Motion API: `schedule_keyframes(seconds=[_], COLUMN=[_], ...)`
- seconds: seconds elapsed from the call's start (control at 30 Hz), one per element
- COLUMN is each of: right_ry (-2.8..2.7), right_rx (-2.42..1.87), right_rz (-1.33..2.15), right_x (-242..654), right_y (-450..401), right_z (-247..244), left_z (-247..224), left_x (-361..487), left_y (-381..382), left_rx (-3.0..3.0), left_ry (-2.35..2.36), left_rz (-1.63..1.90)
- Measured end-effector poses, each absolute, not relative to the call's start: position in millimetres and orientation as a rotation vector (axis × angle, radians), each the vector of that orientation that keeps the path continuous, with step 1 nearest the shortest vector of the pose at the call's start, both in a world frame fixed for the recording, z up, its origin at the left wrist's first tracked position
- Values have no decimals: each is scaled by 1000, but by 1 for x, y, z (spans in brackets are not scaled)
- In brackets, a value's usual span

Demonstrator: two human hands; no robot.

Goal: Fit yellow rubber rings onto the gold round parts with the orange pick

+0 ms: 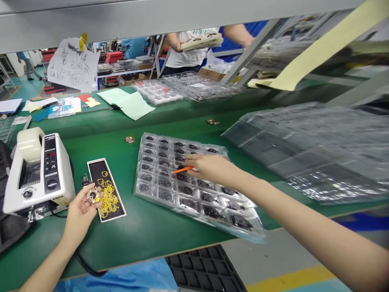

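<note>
A green bench runs through a workshop, with a person holding a stack of flat pieces beyond it. Near the bench's front edge, the left hand is palm up, its fingers closed lightly around a round metal part above one side of an open box. The right hand pinches an orange stick over the clear tray, its tip among the dark pieces.

For good handling, the stick seems best kept low and light, so that it touches one piece without disturbing its neighbours; the round part is best gripped by its rim, face clear of the fingertips. It looks gold-edged, with a pale ring and darker centre, though its finer details are perhaps too small to judge fairly. The tray is transparent, lies askew and has rows of compartments with dark pieces in them.

Yellow rings lie loosely heaped in the box. To its left stands a white tape dispenser; stacked clear sheets or trays, blurred, lie to the right.
</note>
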State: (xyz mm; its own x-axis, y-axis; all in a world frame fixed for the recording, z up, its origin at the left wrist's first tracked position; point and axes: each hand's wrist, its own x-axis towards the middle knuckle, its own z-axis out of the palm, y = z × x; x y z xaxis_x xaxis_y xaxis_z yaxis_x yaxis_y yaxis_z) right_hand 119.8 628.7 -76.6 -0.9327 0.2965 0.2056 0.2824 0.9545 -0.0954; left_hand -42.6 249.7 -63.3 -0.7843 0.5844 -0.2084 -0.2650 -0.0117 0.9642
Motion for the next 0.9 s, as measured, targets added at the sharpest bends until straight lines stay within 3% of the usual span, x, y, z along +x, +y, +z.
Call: schedule_keyframes(seconds=[0.13, 0.33, 0.53, 0.9], right_ry=[-2833, -2392, -2145, -2043], right_rx=[-390, -127, -117, -245], right_rz=[203, 1068, 1640, 1915], right_x=[107, 61, 27, 34], right_y=[598, 485, 421, 400], right_z=[-62, -54, -59, -64], left_z=[-62, -61, -60, -60], left_x=[-42, -42, -40, -31], left_y=[251, 250, 248, 249], left_rx=[316, 335, 406, 557], left_ry=[1630, 1539, 1448, 1576], left_rz=[1850, 1869, 1867, 1765])
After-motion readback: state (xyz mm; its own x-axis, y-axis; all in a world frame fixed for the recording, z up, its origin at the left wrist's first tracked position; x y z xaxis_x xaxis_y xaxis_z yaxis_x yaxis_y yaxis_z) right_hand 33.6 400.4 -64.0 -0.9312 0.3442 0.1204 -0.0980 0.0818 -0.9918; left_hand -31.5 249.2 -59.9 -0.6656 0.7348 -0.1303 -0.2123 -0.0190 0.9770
